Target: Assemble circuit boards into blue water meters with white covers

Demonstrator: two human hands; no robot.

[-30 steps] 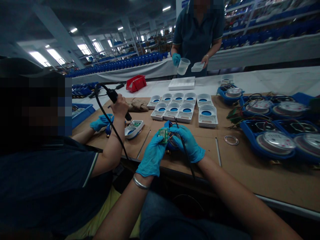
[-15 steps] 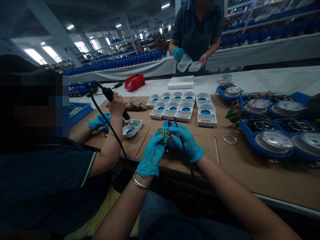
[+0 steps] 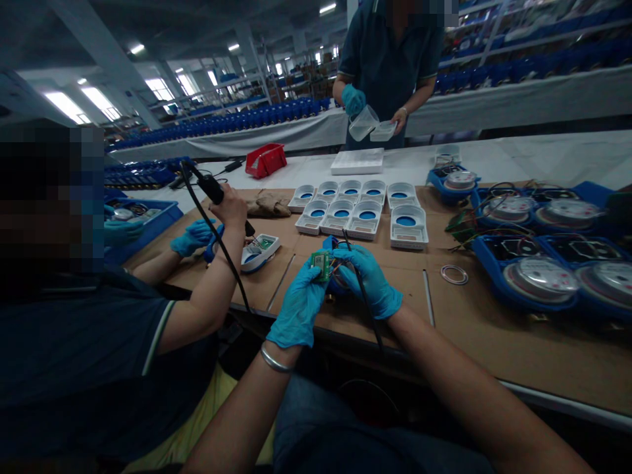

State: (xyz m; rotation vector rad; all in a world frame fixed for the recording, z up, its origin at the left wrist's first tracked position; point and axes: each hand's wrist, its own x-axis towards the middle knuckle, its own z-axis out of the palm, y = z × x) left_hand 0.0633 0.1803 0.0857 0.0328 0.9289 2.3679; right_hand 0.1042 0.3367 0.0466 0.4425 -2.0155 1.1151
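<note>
My left hand, in a blue glove, is closed on a small green circuit board and holds it upright by its edge. Close beside it, my gloved right hand has its fingers pinched together at thin coloured wires behind the board. A black cable runs down across the right hand's fingers and past the table edge. Behind both hands sits a blue meter housing, mostly covered by them.
White covers with blue windows stand in rows ahead. Blue meters with wires fill the right side, near a flat ring. At left a co-worker's hand grips a black corded tool. Another person holds clear containers across the table.
My hands and the board stay almost still. The co-worker at left has shifted left, and a gloved hand now shows over the blue bin there.
</note>
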